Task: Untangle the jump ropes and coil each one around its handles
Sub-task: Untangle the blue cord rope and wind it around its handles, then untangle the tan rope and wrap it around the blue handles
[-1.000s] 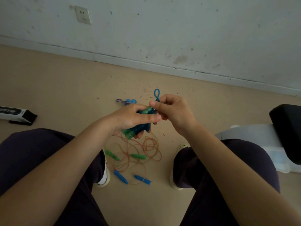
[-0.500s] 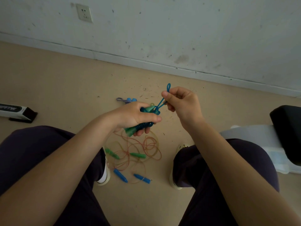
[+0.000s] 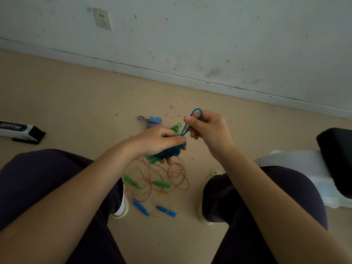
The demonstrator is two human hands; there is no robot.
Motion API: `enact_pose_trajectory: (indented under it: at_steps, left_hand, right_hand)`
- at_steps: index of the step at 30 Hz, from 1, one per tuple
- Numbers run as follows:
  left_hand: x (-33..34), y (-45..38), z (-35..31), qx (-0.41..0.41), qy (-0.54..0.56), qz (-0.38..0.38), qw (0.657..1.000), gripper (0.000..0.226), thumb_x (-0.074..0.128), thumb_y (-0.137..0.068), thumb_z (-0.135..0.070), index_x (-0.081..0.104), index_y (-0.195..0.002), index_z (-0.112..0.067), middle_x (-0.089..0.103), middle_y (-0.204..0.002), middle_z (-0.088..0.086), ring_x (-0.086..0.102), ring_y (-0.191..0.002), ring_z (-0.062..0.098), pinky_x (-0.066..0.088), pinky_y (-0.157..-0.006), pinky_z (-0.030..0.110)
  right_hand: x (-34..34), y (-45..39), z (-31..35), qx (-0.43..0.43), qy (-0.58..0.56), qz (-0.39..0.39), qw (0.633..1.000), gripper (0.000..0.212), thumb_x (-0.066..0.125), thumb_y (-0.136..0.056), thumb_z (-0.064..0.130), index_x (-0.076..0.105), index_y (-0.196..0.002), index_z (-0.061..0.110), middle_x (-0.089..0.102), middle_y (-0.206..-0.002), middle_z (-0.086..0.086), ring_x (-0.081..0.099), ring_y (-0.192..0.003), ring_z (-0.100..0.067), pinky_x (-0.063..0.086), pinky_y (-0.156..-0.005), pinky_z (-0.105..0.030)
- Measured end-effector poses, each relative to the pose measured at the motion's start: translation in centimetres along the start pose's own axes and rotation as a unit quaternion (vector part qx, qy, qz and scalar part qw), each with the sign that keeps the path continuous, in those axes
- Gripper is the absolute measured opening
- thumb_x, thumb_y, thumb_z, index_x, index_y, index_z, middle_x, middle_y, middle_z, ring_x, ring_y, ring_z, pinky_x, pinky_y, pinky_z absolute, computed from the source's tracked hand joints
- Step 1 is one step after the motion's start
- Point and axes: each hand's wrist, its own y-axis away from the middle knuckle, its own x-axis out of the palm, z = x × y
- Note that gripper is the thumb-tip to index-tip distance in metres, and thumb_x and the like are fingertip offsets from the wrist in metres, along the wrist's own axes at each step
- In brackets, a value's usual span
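Rope sitting mid-scene above floor, coiled on green handles | left hand gripping bundle, fingers curled | right hand pinching blue end loop | advice: keeping tension, tucking loop under last wrap.

Straight below my hands the floor is cluttered: a tangle of loose rope with green handles and blue handles between my knees. Just beyond lies a coiled striped rope. Bare floor opens far left, up to the wall. A black-and-white box blocks the left edge, a black seat the right.
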Motion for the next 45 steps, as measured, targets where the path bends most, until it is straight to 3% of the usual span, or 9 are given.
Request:
enact_pose_trajectory:
  at_steps: [4, 8, 12, 17, 22, 29, 35, 39, 45]
  left_hand:
    - [0.3, -0.2, 0.0, 0.018, -0.001, -0.015, 1.0, 0.02, 0.058, -0.099, -0.031, 0.075, -0.094, -0.022, 0.075, -0.089, 0.005, 0.072, -0.076, 0.019, 0.058, -0.074, 0.038]
    - [0.6, -0.3, -0.3, 0.048, 0.009, -0.053, 0.997, 0.049, 0.054, -0.091, -0.058, 0.073, -0.077, -0.015, 0.073, -0.077, 0.007, 0.07, -0.067, 0.021, 0.056, -0.071, 0.035]
    - [0.6, -0.3, -0.5, 0.088, 0.021, -0.05, 0.995, 0.042, 0.052, -0.101, -0.035, 0.073, -0.072, -0.012, 0.073, -0.075, 0.003, 0.069, -0.068, 0.015, 0.051, -0.074, 0.031]
    - [0.3, -0.3, -1.0, 0.101, 0.019, -0.034, 0.994, 0.035, 0.051, -0.102, -0.023, 0.073, -0.077, -0.01, 0.074, -0.08, 0.006, 0.069, -0.076, 0.013, 0.053, -0.075, 0.025]
    - [-0.2, -0.6, -0.3, 0.067, 0.069, -0.032, 0.995, 0.011, 0.064, -0.095, -0.024, 0.068, -0.101, -0.015, 0.072, -0.086, 0.008, 0.067, -0.066, 0.021, 0.054, -0.056, 0.03]
    - [-5.5, -4.5, 0.2, 0.046, 0.188, -0.176, 0.965, 0.036, 0.08, -0.078, -0.013, 0.066, -0.111, -0.014, 0.073, -0.094, 0.01, 0.07, -0.065, 0.019, 0.055, -0.053, 0.027]
    - [-7.5, -15.1, 7.1, -0.042, 0.169, -0.298, 0.939, 0.035, 0.087, -0.074, -0.025, 0.067, -0.102, -0.018, 0.074, -0.093, 0.006, 0.071, -0.062, 0.014, 0.052, -0.05, 0.024]
    - [-5.4, -22.5, 15.5, -0.143, 0.091, -0.287, 0.943, 0.041, 0.087, -0.073, -0.037, 0.067, -0.104, -0.019, 0.074, -0.09, 0.004, 0.065, -0.054, 0.01, 0.045, -0.044, 0.021]
    - [-4.6, -29.5, 23.6, -0.153, 0.061, -0.304, 0.938, 0.036, 0.083, -0.075, -0.044, 0.07, -0.103, -0.025, 0.069, -0.098, -0.008, 0.065, -0.092, 0.015, 0.043, -0.066, 0.022]
  right_hand:
    - [0.0, 0.0, 0.0, -0.008, 0.01, 0.005, 1.0, 0.019, 0.071, -0.088, 0.014, 0.063, -0.077, 0.0, 0.06, -0.062, -0.007, 0.051, -0.051, -0.014, 0.044, -0.049, -0.022]
    - [0.0, 0.1, -0.1, -0.018, 0.016, 0.024, 0.999, 0.024, 0.07, -0.089, 0.015, 0.06, -0.07, 0.004, 0.057, -0.056, -0.001, 0.05, -0.051, -0.012, 0.043, -0.051, -0.024]
    - [-0.2, 0.1, 0.1, -0.015, -0.005, -0.021, 1.0, 0.023, 0.071, -0.089, 0.015, 0.061, -0.072, 0.002, 0.058, -0.057, -0.002, 0.048, -0.048, -0.011, 0.041, -0.049, -0.022]
    - [-0.6, -0.6, 0.1, -0.019, -0.025, -0.08, 0.996, 0.028, 0.069, -0.089, 0.012, 0.062, -0.086, -0.014, 0.056, -0.058, -0.005, 0.046, -0.046, -0.011, 0.039, -0.047, -0.023]
    - [-1.4, -1.7, 0.2, -0.02, -0.007, -0.075, 0.997, 0.019, 0.07, -0.089, 0.011, 0.06, -0.078, 0.0, 0.059, -0.052, 0.001, 0.047, -0.043, -0.01, 0.039, -0.045, -0.021]
    - [-1.4, -8.7, 0.3, -0.007, 0.013, -0.087, 0.996, 0.016, 0.07, -0.088, 0.008, 0.064, -0.085, -0.006, 0.059, -0.048, 0.004, 0.046, -0.037, -0.005, 0.037, -0.04, -0.018]
    - [-0.9, -15.9, -10.2, 0.106, 0.032, -0.118, 0.987, 0.022, 0.069, -0.09, 0.018, 0.061, -0.072, 0.01, 0.054, -0.055, -0.004, 0.043, -0.039, -0.008, 0.036, -0.041, -0.021]
    - [-0.5, -18.8, -21.1, 0.23, 0.066, -0.11, 0.965, 0.019, 0.068, -0.092, 0.021, 0.065, -0.078, 0.009, 0.059, -0.06, -0.006, 0.05, -0.049, -0.016, 0.042, -0.045, -0.025]
    - [0.1, -24.7, -28.6, 0.255, 0.041, -0.102, 0.961, 0.02, 0.07, -0.091, 0.021, 0.069, -0.093, 0.002, 0.067, -0.069, -0.011, 0.061, -0.056, -0.022, 0.054, -0.052, -0.026]
